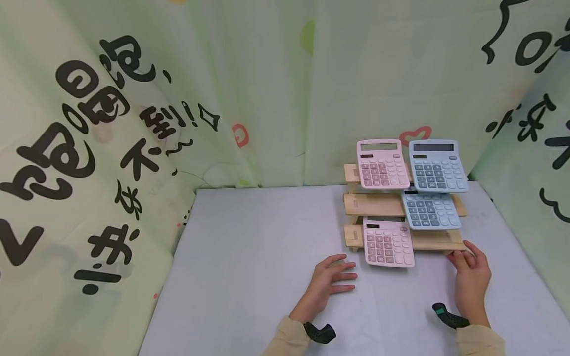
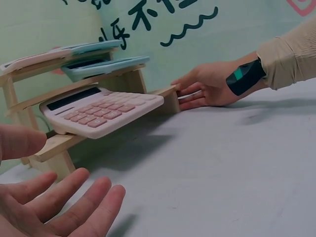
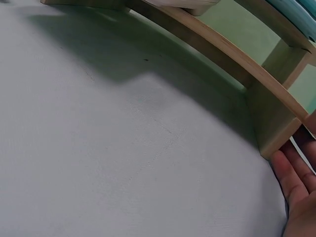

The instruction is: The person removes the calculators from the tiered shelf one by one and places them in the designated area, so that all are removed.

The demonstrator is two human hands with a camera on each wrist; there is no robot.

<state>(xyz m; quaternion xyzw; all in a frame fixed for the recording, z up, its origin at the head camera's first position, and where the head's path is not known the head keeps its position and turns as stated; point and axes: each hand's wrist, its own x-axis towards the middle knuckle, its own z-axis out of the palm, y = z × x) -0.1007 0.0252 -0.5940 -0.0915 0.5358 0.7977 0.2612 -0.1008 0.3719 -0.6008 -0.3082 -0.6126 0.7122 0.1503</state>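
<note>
A three-tier wooden rack point(image 1: 374, 204) stands at the right of the table. My right hand point(image 1: 474, 278) grips its front right corner; in the left wrist view the thumb lies on the lowest shelf's end, with the other fingers against the side piece. Left of the rack's front, my left hand point(image 1: 324, 284) hovers apart from it with fingers spread, holding nothing. On the top tier sit a pink calculator point(image 1: 384, 168) and a blue calculator point(image 1: 438, 170) side by side. Another blue calculator point(image 1: 433, 213) rests on the middle tier's right, and a pink calculator point(image 1: 389, 247) on the lowest tier's left.
A white-covered table point(image 1: 249, 257) bears the rack. Light green curtains point(image 1: 267, 99) with black lettering and red hearts hang behind and at both sides. Each wrist wears a black band point(image 1: 451, 316).
</note>
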